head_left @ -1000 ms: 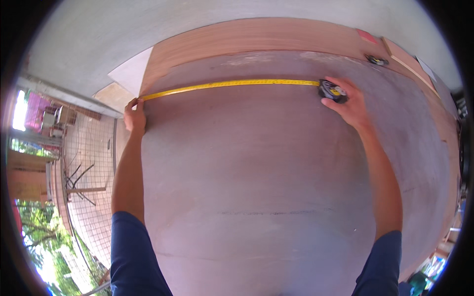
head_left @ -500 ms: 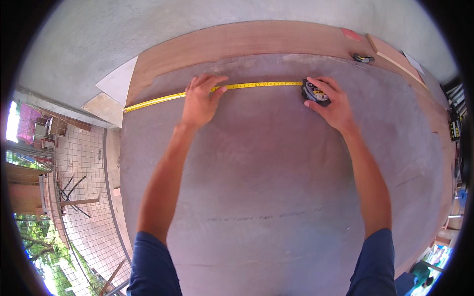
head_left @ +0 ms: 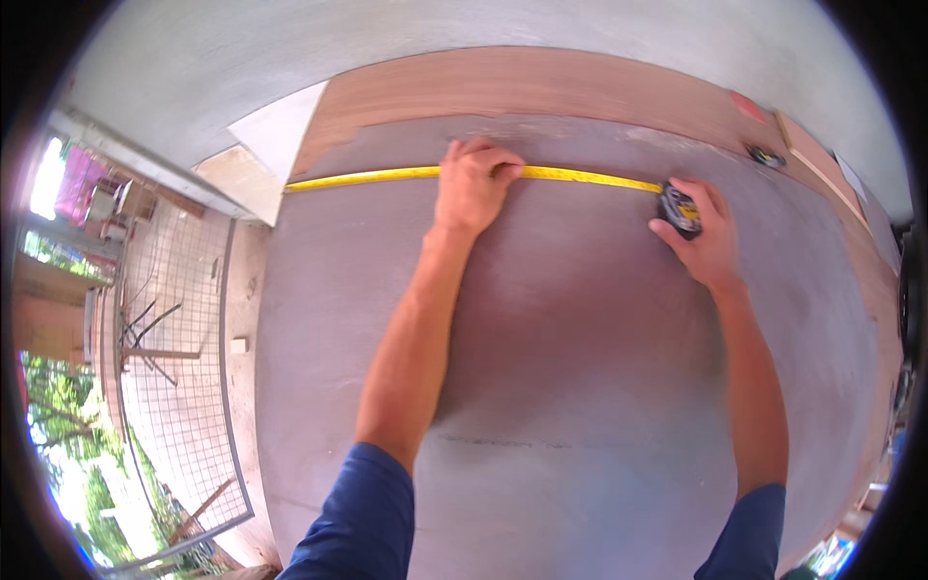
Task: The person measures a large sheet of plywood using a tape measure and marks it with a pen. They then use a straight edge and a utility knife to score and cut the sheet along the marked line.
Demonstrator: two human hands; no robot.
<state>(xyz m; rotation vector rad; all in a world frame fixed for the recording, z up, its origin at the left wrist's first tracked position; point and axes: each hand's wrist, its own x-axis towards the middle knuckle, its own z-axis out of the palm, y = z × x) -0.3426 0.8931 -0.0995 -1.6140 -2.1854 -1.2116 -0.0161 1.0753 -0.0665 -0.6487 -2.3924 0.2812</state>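
Observation:
A yellow tape measure blade (head_left: 372,177) stretches across the far part of a large grey-brown panel (head_left: 580,319), its free end at the panel's left edge. My left hand (head_left: 474,188) is over the middle of the blade, with thumb and fingers drawn together on it; the fingertips are partly hidden. At the blade's right end, my right hand (head_left: 713,232) grips the black and yellow tape measure case (head_left: 680,211), with fingers on its far side and thumb on its near side.
A reddish-brown wooden strip (head_left: 464,87) runs along the far side, before a grey wall (head_left: 483,24). Far right lie a small dark object (head_left: 766,156), a red piece (head_left: 747,106) and a wooden batten (head_left: 817,159). Left stands a wire mesh panel (head_left: 179,290); a white sheet (head_left: 280,121) lies beyond the corner.
The view has shifted, moving the scene rightward. My left hand has slid right along the blade, and its spread fingers have closed together. My right hand still holds the case.

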